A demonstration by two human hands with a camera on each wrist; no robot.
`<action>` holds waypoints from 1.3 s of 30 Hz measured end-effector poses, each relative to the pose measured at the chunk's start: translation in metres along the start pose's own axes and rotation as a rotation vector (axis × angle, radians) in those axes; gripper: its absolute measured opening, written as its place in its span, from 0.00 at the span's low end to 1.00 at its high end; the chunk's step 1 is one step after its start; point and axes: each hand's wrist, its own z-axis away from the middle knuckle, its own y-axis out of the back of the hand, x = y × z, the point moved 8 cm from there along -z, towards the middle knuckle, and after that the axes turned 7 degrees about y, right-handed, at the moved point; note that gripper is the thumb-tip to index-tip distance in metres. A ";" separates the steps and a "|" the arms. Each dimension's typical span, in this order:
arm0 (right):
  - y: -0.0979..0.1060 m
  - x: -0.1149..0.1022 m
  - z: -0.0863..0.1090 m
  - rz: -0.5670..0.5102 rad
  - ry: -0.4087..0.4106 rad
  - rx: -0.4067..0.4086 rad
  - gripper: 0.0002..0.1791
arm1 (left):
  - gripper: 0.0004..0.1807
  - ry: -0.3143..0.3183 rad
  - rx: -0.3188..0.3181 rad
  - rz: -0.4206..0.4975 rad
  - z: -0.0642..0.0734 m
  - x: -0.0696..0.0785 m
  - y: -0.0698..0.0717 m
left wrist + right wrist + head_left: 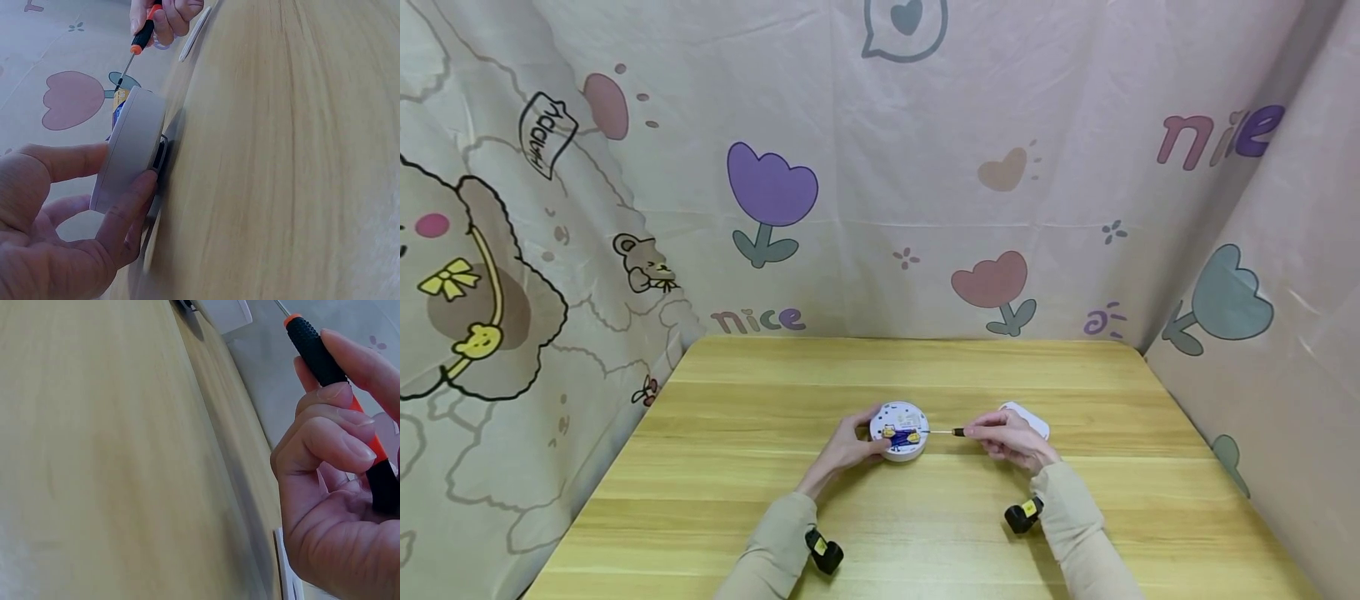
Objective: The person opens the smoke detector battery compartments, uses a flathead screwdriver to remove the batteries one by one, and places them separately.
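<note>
My left hand [847, 447] grips a round white battery-powered device [900, 414] by its left edge, thumb on the near side. Blue-and-yellow batteries [901, 437] show in its upturned face. In the left wrist view the device's white side wall [132, 147] is tilted off the table, with fingers under it and a dark part on its underside. My right hand [1013, 439] holds a screwdriver [315, 353] with a black-and-orange handle. Its thin metal shaft points left, and the tip meets the device's right side by the batteries. Exactly what the tip touches is too small to tell.
A white rounded plate [1030, 417], perhaps a cover, lies behind my right hand, partly hidden by it. The wooden table [760, 417] reaches back to a printed curtain [865, 275], which also hangs along both sides. Black wrist cameras are strapped at both sleeves.
</note>
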 end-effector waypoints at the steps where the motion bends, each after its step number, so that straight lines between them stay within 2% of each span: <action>1: 0.002 0.002 -0.001 -0.009 -0.002 0.010 0.12 | 0.40 -0.004 -0.005 0.004 0.002 0.003 0.000; 6: 0.006 0.013 -0.004 -0.060 -0.001 0.033 0.12 | 0.39 -0.005 -0.021 0.026 0.010 0.013 0.000; 12: 0.003 0.019 -0.004 -0.136 0.007 0.016 0.10 | 0.40 0.040 -0.052 0.104 -0.001 -0.005 -0.002; 15: 0.003 0.022 -0.003 -0.175 0.005 0.029 0.09 | 0.41 0.043 -0.047 0.094 -0.005 -0.011 -0.003; 22: 0.004 0.024 -0.005 -0.233 0.010 0.066 0.08 | 0.41 0.049 -0.045 0.069 -0.007 -0.014 -0.003; 27: 0.004 0.023 -0.003 -0.247 0.014 0.125 0.08 | 0.43 0.057 -0.055 0.068 -0.007 -0.014 -0.004; 32: 0.007 0.022 -0.002 -0.238 0.028 0.202 0.09 | 0.47 0.048 -0.018 -0.001 -0.006 -0.013 -0.002; 39: 0.010 0.022 -0.001 -0.201 0.052 0.292 0.13 | 0.53 -0.026 0.008 -0.105 -0.004 -0.008 -0.002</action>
